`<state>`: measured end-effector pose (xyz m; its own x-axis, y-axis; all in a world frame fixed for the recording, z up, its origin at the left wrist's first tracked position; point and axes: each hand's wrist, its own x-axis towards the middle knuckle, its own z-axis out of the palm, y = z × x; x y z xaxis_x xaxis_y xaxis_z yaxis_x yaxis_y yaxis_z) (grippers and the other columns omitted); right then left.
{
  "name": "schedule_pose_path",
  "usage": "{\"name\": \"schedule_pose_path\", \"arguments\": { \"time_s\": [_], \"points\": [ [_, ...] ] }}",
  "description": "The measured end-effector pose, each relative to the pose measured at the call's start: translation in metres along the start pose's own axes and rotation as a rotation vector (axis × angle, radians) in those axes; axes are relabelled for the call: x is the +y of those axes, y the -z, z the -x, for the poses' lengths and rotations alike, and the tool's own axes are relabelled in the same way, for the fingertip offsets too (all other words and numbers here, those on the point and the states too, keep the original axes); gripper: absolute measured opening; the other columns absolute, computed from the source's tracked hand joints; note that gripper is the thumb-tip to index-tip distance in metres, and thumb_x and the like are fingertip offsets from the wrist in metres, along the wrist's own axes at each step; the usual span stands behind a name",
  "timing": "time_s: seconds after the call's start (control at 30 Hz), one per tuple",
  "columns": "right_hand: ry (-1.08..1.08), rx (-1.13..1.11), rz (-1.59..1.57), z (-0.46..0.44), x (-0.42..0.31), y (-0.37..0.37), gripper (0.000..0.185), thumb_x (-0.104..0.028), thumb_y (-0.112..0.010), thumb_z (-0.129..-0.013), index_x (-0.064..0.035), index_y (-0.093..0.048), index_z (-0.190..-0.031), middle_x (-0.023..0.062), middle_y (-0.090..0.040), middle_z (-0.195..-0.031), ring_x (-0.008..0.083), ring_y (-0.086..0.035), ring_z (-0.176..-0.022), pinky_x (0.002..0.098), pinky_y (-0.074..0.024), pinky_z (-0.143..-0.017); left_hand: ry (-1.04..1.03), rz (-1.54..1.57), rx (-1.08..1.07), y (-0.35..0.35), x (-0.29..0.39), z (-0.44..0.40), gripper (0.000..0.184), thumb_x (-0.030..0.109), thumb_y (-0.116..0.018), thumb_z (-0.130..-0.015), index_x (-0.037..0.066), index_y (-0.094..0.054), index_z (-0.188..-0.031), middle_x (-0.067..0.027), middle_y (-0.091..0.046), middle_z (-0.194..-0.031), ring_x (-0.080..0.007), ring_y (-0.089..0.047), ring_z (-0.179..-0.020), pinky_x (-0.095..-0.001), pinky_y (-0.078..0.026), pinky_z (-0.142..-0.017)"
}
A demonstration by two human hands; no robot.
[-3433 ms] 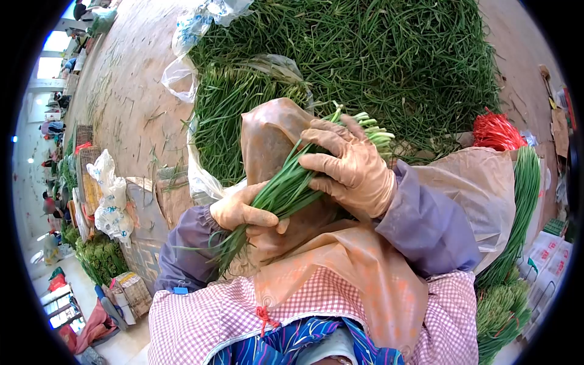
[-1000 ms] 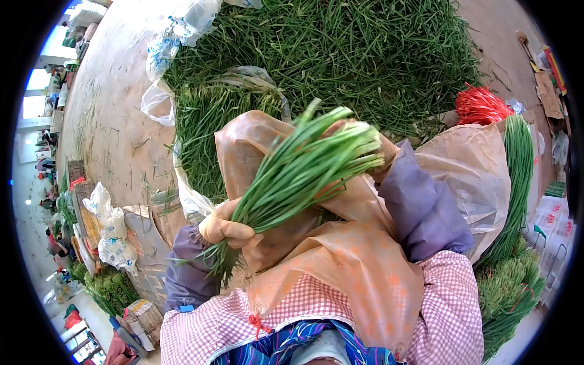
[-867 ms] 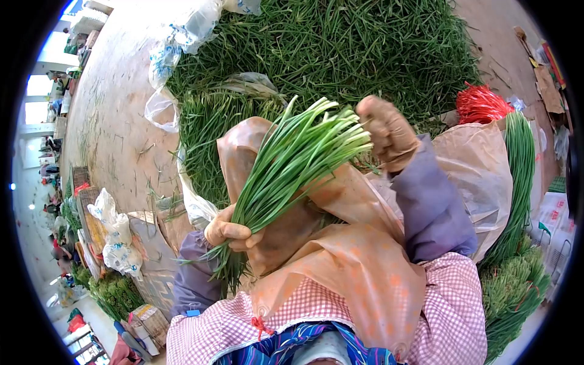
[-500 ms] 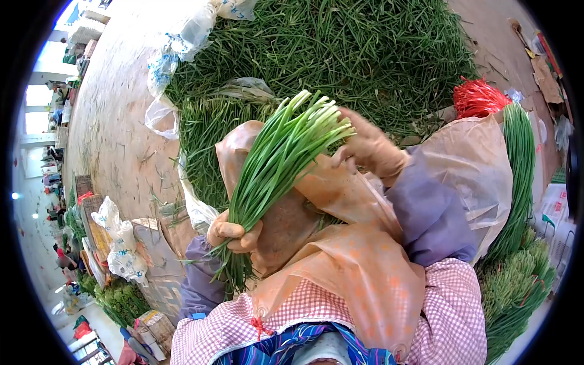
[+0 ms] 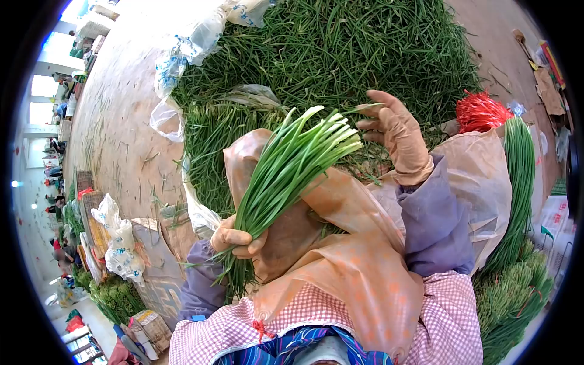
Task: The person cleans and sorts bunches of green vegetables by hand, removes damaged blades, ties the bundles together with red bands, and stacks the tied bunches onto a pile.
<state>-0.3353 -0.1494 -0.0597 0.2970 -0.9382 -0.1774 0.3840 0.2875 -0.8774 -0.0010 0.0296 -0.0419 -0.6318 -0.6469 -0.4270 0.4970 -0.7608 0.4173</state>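
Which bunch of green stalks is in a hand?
The pale-ended bunch over the apron, gripped low by the left hand. The long bunch beside the red strands and the greens below it are untouched.

Got the fanned bunch of long green stems (image 5: 286,170) in the tan-gloved left grip (image 5: 237,239), over the brown translucent plastic apron (image 5: 359,261), with the tan-gloved right grip (image 5: 398,140) just right of its upper end. There's a big loose heap of green stalks (image 5: 347,55) past all that, stringy red plastic bundle (image 5: 482,112) off right, crumpled white plastic bags (image 5: 123,246) off left.
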Motion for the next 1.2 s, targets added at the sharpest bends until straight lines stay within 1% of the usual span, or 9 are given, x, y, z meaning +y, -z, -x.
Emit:
{"name": "schedule_pose_path", "arguments": {
  "time_s": [0.17,0.27,0.5,0.63,0.8,0.83,0.87,1.03,1.2],
  "points": [
    [0.026,-0.106,0.181,-0.009,-0.002,-0.044,0.018,-0.019,-0.068,-0.089,-0.0045,-0.069,-0.1,0.0017,-0.067,-0.094,0.0107,-0.059,-0.081,0.0267,-0.0484,-0.074,0.026,-0.057,0.08,-0.01,0.004,0.002,0.049,0.012,-0.064,-0.084,0.004,-0.043,-0.127,-0.0111,-0.055,-0.08,-0.0064,-0.033,-0.04,-0.0216,-0.025,-0.036],
    [0.391,-0.069,0.621,-0.01,-0.006,-0.043,0.013,-0.015,-0.07,-0.087,-0.0035,-0.07,-0.092,0.0019,-0.066,-0.085,0.011,-0.058,-0.079,0.0259,-0.0487,-0.073,0.042,-0.094,0.112,-0.013,0.005,0.003,0.049,0.014,-0.066,-0.083,0.003,-0.044,-0.126,-0.0114,-0.056,-0.08,-0.0067,-0.033,-0.04,-0.0214,-0.026,-0.036],
    [0.158,0.639,-0.036,-0.034,-0.002,0.071,0.012,-0.015,-0.063,-0.091,-0.0051,-0.067,-0.085,0.0035,-0.067,-0.078,0.0131,-0.062,-0.067,0.0229,-0.051,-0.063,0.031,-0.167,0.17,-0.02,0.005,0.0,0.051,0.013,-0.068,-0.081,-0.001,-0.045,-0.125,-0.012,-0.057,-0.074,-0.0078,-0.036,-0.039,-0.0217,-0.027,-0.035],
    [-0.084,0.24,0.458,0.0,0.051,0.074,0.045,-0.01,-0.07,-0.085,-0.0072,-0.055,-0.127,0.0014,-0.063,-0.108,0.013,-0.058,-0.098,0.0268,-0.0503,-0.08,-0.043,-0.302,0.318,-0.05,0.014,-0.012,0.055,0.012,-0.069,-0.079,0.003,-0.045,-0.127,-0.0123,-0.057,-0.076,-0.0074,-0.037,-0.041,-0.0213,-0.03,-0.038],
    [-0.245,-0.497,-0.196,0.05,0.023,-0.039,0.077,-0.036,-0.074,-0.082,-0.0113,-0.036,-0.144,0.0075,-0.05,-0.135,0.0199,-0.043,-0.128,0.0393,-0.0316,-0.108,-0.379,-1.163,0.427,-0.078,0.024,-0.061,0.072,0.003,-0.058,-0.083,0.005,-0.025,-0.147,-0.0179,-0.065,-0.091,-0.0246,-0.064,-0.07,-0.031,-0.049,-0.06],
    [-0.218,-0.466,-0.312,0.051,0.023,-0.054,0.074,-0.037,-0.072,-0.083,-0.011,-0.037,-0.143,0.0083,-0.049,-0.136,0.0207,-0.043,-0.128,0.0399,-0.032,-0.108,-0.605,-1.46,0.373,-0.075,0.022,-0.077,0.076,0.002,-0.057,-0.083,0.006,-0.02,-0.149,-0.0219,-0.065,-0.095,-0.0312,-0.068,-0.08,-0.0346,-0.052,-0.068],
    [-0.187,-0.431,-0.424,0.053,0.022,-0.064,0.071,-0.038,-0.071,-0.084,-0.0107,-0.039,-0.142,0.009,-0.049,-0.136,0.0214,-0.044,-0.127,0.0405,-0.0325,-0.108,-0.376,-1.514,0.488,-0.096,0.027,-0.084,0.075,0.0,-0.055,-0.081,0.004,-0.022,-0.148,-0.0231,-0.064,-0.107,-0.036,-0.066,-0.094,-0.0374,-0.05,-0.083],
    [-0.141,0.052,-0.457,0.045,0.015,-0.06,0.047,-0.026,-0.067,-0.089,-0.007,-0.05,-0.128,0.0122,-0.062,-0.118,0.0236,-0.059,-0.108,0.0394,-0.0485,-0.094,-0.241,-2.062,0.633,-0.124,-0.004,-0.151,0.089,0.005,-0.059,-0.075,0.004,-0.01,-0.149,-0.0223,-0.059,-0.099,-0.0403,-0.064,-0.074,-0.0503,-0.05,-0.062],
    [0.034,0.28,-0.388,0.039,0.014,-0.014,0.043,-0.007,-0.064,-0.088,-0.0008,-0.048,-0.128,0.0133,-0.068,-0.089,0.0242,-0.066,-0.082,0.039,-0.0548,-0.081,-0.338,-1.92,0.295,-0.145,-0.015,-0.171,0.088,0.016,-0.065,-0.077,-0.001,-0.015,-0.147,-0.0252,-0.055,-0.111,-0.0397,-0.062,-0.089,-0.0482,-0.05,-0.073]
  ]
}}
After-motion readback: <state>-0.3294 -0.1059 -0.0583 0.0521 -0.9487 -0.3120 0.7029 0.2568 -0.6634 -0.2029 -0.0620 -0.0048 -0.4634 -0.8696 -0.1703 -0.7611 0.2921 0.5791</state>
